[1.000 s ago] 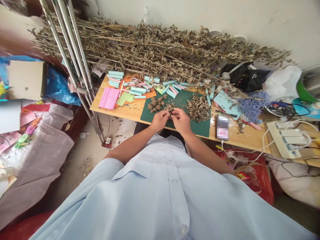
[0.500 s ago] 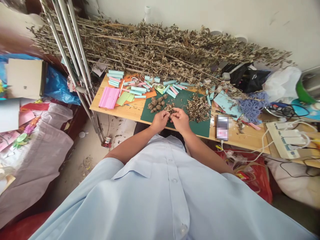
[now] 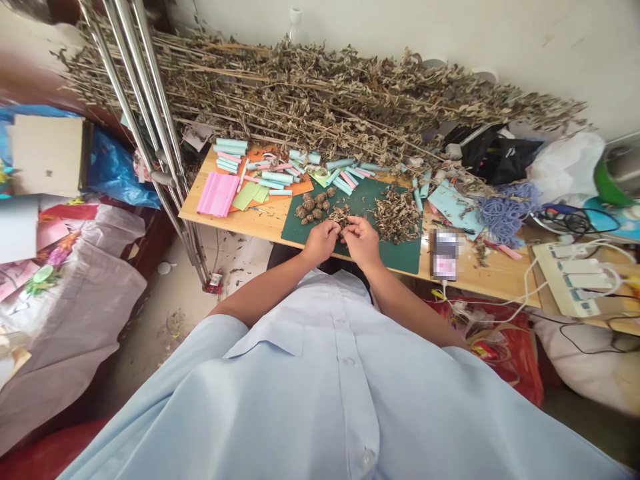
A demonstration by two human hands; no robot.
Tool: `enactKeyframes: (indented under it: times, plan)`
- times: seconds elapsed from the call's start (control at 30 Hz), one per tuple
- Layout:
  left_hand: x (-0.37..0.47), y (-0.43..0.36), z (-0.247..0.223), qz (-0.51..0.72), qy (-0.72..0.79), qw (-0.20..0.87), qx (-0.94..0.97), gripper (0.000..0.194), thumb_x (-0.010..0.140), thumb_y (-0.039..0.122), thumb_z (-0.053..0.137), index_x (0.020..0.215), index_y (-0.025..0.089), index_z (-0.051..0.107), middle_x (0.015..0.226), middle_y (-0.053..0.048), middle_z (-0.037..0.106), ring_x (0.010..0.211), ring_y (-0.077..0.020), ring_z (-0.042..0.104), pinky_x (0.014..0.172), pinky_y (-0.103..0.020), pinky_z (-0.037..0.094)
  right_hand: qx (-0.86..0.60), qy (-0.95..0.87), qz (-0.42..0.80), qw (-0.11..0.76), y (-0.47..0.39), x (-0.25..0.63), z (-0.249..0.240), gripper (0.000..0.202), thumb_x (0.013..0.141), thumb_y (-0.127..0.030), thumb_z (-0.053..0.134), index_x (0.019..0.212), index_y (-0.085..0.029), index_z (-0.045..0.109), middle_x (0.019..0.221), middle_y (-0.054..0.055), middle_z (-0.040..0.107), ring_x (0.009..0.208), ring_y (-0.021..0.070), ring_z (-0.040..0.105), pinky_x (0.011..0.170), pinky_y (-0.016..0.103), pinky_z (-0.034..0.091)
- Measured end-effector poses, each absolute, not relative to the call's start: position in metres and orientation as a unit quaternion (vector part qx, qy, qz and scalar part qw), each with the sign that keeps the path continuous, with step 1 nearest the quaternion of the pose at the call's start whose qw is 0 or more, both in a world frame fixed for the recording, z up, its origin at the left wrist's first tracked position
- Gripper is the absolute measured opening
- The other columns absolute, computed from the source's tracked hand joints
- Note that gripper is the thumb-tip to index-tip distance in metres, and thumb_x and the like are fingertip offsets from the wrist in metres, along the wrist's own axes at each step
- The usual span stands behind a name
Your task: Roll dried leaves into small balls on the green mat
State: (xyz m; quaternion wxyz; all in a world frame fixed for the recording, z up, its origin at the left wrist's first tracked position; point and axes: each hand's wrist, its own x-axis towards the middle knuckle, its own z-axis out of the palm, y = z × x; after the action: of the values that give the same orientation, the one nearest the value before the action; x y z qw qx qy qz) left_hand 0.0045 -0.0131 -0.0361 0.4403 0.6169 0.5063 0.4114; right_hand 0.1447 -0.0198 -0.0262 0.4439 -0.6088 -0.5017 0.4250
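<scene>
We seem to be working dried leaves (image 3: 339,213) on the green mat (image 3: 405,259), between brown balls (image 3: 314,208) and a larger leaf pile (image 3: 397,217); the fingers of our left hand (image 3: 321,242) and right hand (image 3: 363,241) are pinched closed, apparently on bits of leaf. The next move, we judge, calls for light, close fingertip control, as such dry leaf likely crumbles.

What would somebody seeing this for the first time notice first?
Probably the long heap of dried plants stretching along the wall. Next, the left hand and right hand, close together over a green mat, with brown balls just beyond the left one and loose leaves to the right. Shiny metal poles stand at left.
</scene>
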Motion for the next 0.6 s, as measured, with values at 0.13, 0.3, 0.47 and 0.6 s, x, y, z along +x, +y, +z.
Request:
enactKeyframes:
  times: [0.13,0.3,0.47,0.6]
  plan:
    - [0.005,-0.014,-0.034,0.413,0.508,0.443,0.612,0.019,0.095,0.022,0.049,0.079,0.018,0.058,0.077,-0.002,0.061,0.074,-0.0138,0.054,0.071,-0.027,0.040,-0.611,-0.496,0.426,0.447,-0.021,0.145,-0.027,0.044,0.076,-0.032,0.063,0.118,-0.020,0.060,0.084,0.001,0.073,0.069,0.0169,0.067,0.067,0.033,0.060]
    - [0.004,-0.013,-0.034,0.417,0.514,0.450,0.600,0.019,0.095,0.021,0.049,0.078,0.017,0.058,0.072,-0.001,0.060,0.070,-0.0136,0.054,0.068,-0.027,0.039,-0.619,-0.504,0.416,0.435,-0.021,0.149,-0.028,0.041,0.079,-0.032,0.061,0.118,-0.020,0.059,0.085,0.002,0.072,0.066,0.0161,0.067,0.068,0.034,0.059]
    - [0.003,-0.013,-0.037,0.426,0.511,0.468,0.581,0.018,0.095,0.024,0.051,0.080,0.017,0.060,0.073,-0.001,0.061,0.070,-0.0135,0.055,0.068,-0.027,0.042,-0.623,-0.505,0.402,0.442,-0.018,0.154,-0.030,0.043,0.079,-0.034,0.062,0.119,-0.020,0.057,0.085,0.002,0.070,0.068,0.0164,0.066,0.066,0.033,0.058]
    - [0.003,-0.012,-0.041,0.420,0.521,0.480,0.568,0.017,0.094,0.026,0.052,0.083,0.018,0.061,0.074,-0.001,0.062,0.072,-0.0140,0.056,0.068,-0.026,0.043,-0.614,-0.521,0.379,0.455,-0.014,0.157,-0.033,0.043,0.079,-0.035,0.063,0.118,-0.021,0.057,0.087,0.002,0.070,0.069,0.0162,0.065,0.065,0.032,0.057]
